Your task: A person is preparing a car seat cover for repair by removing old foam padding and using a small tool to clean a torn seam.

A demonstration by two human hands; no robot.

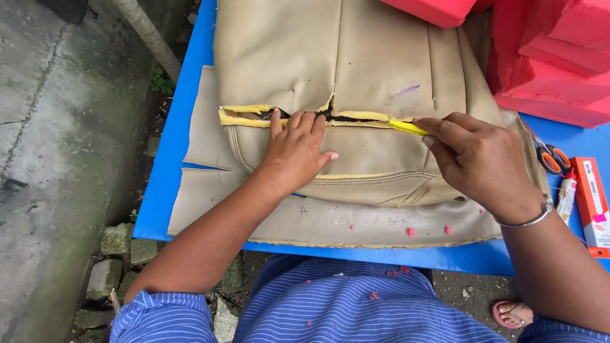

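Tan cover [356, 70] lies mid-surface, over flat tan sheet [210, 133]. Split seam [298, 116] across it, yellow foam edge showing, dark gap inside. My left hand [295, 149] flat on cover, fingers [304, 122] spread, tips at gap, gripping nothing. My right hand [473, 159] pinches yellow tool [406, 127], tip at seam's right end. Blue surface [190, 82] beneath. Red foam blocks [553, 57] top right. Scissors [551, 157], orange handles, and orange box [592, 203] near right edge.
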